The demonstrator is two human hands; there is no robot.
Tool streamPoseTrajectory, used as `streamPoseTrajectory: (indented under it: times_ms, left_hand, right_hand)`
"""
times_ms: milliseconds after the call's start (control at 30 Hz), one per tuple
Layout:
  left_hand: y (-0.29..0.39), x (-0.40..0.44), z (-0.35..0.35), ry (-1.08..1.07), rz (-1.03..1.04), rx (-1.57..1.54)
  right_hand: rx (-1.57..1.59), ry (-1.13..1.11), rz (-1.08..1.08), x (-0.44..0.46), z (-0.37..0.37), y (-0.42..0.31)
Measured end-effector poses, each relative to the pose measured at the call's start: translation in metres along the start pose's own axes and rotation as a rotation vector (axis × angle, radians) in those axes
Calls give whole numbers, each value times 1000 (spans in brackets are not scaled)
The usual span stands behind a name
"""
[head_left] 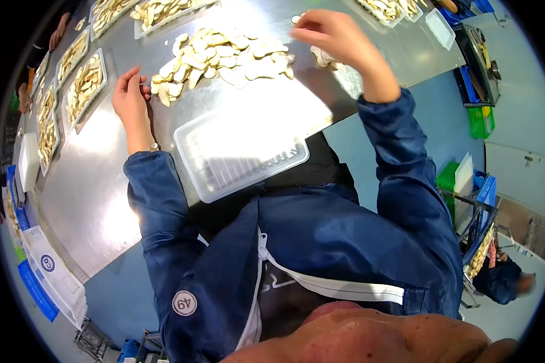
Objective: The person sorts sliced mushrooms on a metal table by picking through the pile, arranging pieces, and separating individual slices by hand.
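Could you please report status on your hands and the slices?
Left hand beside main slice pile; right hand near smaller cluster, grip unclear. Pile loose on table. Clear tray nearer than pile, blocking neither hand.

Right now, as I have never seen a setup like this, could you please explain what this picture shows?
There is no machine here, only a person's bare left hand and bare right hand. The single picture comes from a camera worn on that person's head, looking forward and down, so the dark blue jacket shows below. On the shiny grey metal table lies a loose pile of pale, thin slices. The left hand is at the pile's left edge, though I cannot tell whether it touches. The right hand is by the pile's far right end, and I cannot make out anything held in either. Nearest the body is a clear, rectangular plastic tray with a ribbed base; to the left stand whitish rectangular trays filled with such slices.
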State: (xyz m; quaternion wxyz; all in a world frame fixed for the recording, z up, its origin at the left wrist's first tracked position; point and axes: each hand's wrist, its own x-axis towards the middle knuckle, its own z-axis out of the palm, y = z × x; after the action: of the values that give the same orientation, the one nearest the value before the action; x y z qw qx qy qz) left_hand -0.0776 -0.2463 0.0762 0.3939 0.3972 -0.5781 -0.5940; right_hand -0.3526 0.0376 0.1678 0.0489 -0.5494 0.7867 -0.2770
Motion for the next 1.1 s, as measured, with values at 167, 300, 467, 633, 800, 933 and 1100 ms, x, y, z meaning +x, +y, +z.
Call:
streamPoseTrajectory:
  times_ms: [167,300,467,633,800,933,1100]
  left_hand:
    - [-3,2,-5,-14,3,-22]
    - [-1,1,-3,-15,0,6]
    - [2,-3,-1,-14,-2,3]
    - [4,-4,0,-2,-10,11]
    - [1,-1,-1,-7,1,-17]
    - [1,0,1,9,4,10]
    - [-1,1,-2,0,10,-20]
  right_hand:
    - [-100,-133,88,71,67,-26]
    - [-215,-162,106,83,88,-25]
    - [-38,-59,40,78,97,-23]
    - [253,-55,-12,71,73,-18]
    - [474,-40,-28,65,-1,51]
    - [237,-262,144,55,-32,75]
    - [262,-383,216,56,-29,72]
